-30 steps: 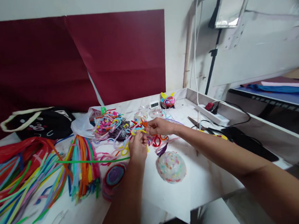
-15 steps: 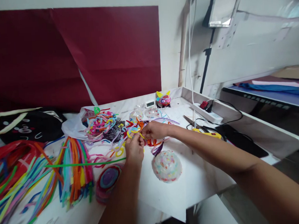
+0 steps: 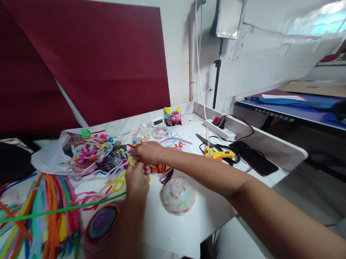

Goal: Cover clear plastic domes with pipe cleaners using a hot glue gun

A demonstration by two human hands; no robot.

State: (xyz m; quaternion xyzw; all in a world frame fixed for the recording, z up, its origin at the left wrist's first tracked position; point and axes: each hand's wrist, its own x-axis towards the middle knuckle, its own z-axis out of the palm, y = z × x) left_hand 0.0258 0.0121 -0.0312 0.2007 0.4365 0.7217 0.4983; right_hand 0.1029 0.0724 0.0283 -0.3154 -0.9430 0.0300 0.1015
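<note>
My left hand (image 3: pixel 138 180) is closed in a pinch over the white table, with a bent yellow pipe cleaner (image 3: pixel 131 160) at its fingertips. My right hand (image 3: pixel 147 151) crosses in from the right, its fingers closed at the same yellow pipe cleaner; the fingertips are partly hidden. Below and right of the hands sits a clear dome speckled with colour (image 3: pixel 178 195). Close behind my left hand lie yellow loops (image 3: pixel 119 182) of pipe cleaner. Orange-red coils (image 3: pixel 163 168) and a purple tuft (image 3: pixel 166 177) show under my right wrist.
Pipe cleaners in a bundle (image 3: pixel 51 219) and a tangled heap (image 3: pixel 89 150) cover the left side. A round coiled piece (image 3: pixel 100 224) lies by my left forearm. At right are a yellow glue gun (image 3: pixel 220 154), scissors (image 3: pixel 204 139), a phone (image 3: pixel 258 159) and a power strip (image 3: pixel 221 129).
The view has swung right, so the table's things sit farther left. My right hand has come in closer over my left fingertips at the yellow pipe cleaner.
</note>
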